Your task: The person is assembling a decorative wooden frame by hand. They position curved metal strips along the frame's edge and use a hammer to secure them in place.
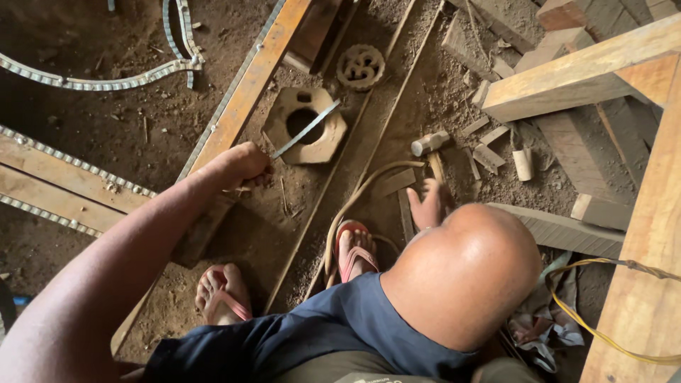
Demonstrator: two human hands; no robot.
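Note:
My left hand (241,164) reaches out from the lower left and is closed around one end of a thin grey metal blade (306,130). The blade slants up across an octagonal wooden block (284,135) with a round hole, which lies on the dirt floor. My right hand (428,207) shows just past my bent knee (461,273), fingers spread and holding nothing. It hovers beside the wooden handle of a small hammer (430,143). Part of that hand is hidden by the knee.
A round carved wooden piece (360,66) lies beyond the block. Long planks (252,78) run diagonally, with toothed metal strips (85,84) at left. Heavy timber beams (582,74) and offcuts fill the right side. A yellow cord (589,326), a hose (355,195) and my sandalled feet (355,248) are nearby.

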